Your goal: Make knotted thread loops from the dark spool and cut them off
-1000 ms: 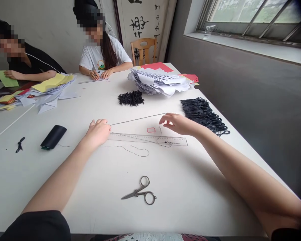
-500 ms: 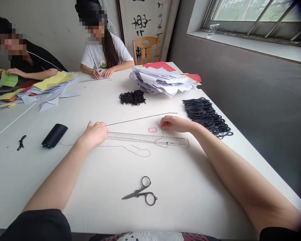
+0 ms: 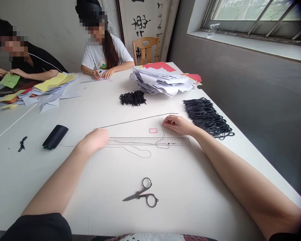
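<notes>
1. Left hand (image 3: 94, 141) has shifted toward the near side of the desk (image 3: 190, 187) since the earlier frame, and now lies at the left end of the clear plastic ruler (image 3: 150, 141). The far end of the straight, thin black cord (image 3: 137, 119) now shows free, just beyond that hand.
2. Left hand: palm down, fingers loosely curled and partly hidden. It lies over the fine dark thread (image 3: 137, 151). Whether it grips the thread cannot be told.
3. Right hand (image 3: 178, 124): half-open, fingers lightly curled, just beyond the ruler's right part and beside the small red-outlined square (image 3: 153, 131). Whether it holds anything cannot be told.
4. Thread position: it runs under the left wrist, along the ruler, and forms a loose loop near the ruler's right end.
5. Nearby items: steel scissors with round finger loops (image 3: 141, 195) lie closed on the near side. A black fabric roll (image 3: 55, 136) lies to the left. A bank of black elastic loops (image 3: 205, 117) lies right of the right hand, and a smaller black heap (image 3: 132, 98) lies beyond the cord.
6. Far side: a tall stack of white paper sheets (image 3: 163, 80) stands beyond the heap.
</notes>
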The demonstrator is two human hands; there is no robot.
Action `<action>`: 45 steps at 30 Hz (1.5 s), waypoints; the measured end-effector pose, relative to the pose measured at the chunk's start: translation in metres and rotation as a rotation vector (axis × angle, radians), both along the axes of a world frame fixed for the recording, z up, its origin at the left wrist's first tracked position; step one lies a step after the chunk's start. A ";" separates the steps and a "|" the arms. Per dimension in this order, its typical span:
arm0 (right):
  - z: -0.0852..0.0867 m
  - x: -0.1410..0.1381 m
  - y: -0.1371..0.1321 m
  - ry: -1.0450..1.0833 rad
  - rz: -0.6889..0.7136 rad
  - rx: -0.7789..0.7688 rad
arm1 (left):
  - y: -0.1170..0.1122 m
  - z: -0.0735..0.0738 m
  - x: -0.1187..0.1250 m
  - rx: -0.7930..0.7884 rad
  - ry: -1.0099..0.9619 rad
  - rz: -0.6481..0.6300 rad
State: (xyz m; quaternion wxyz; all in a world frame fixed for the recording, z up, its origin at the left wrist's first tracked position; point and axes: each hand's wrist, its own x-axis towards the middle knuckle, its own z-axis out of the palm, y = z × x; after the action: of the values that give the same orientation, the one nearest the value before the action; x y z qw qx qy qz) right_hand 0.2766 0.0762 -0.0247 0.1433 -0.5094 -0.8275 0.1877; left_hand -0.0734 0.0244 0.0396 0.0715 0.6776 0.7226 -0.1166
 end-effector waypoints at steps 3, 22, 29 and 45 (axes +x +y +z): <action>0.000 -0.005 -0.004 -0.101 -0.200 0.063 | 0.002 0.006 0.001 -0.077 0.064 0.057; 0.000 -0.017 -0.012 -0.509 -0.525 0.047 | 0.025 -0.013 -0.005 -0.128 0.110 0.070; 0.000 -0.013 -0.007 -0.491 -0.541 0.022 | 0.032 -0.015 -0.013 -0.090 0.109 0.118; 0.014 -0.014 -0.011 -0.273 -0.554 0.036 | 0.055 -0.032 -0.018 0.113 0.121 0.119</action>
State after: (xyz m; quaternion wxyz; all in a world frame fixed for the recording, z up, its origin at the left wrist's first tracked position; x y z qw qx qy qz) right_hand 0.2622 0.0654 -0.0102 0.0857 -0.7335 -0.6718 0.0566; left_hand -0.0919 0.0791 0.0076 -0.0039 0.6284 0.7698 -0.1117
